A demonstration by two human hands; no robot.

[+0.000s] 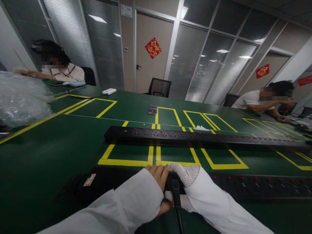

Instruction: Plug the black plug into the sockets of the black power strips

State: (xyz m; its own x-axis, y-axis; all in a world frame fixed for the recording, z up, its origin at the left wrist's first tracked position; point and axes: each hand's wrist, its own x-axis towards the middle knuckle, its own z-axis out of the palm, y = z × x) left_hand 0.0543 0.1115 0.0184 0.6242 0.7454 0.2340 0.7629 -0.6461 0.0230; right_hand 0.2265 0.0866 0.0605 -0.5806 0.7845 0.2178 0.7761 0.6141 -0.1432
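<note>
My left hand (159, 175), bare below a white sleeve, is closed with its fingers over a black block (168, 183). From the right, my right hand (186, 174), in a white dotted glove, is closed around the same block. Between the hands a black power plug (175, 183) is set against the block, and its cord (179, 217) runs down toward me. The block's kind is mostly hidden by my fingers. Just beyond and to both sides lies a long black power strip (258, 185) with red switches; my arms cover part of it.
A second long power strip (170, 135) crosses the green table (80, 143), which has yellow tape outlines. Bubble wrap (21, 97) lies at left. Farther back are a white box (109, 91), a small dark packet (152, 109) and crumpled paper (201, 128). Two people sit opposite.
</note>
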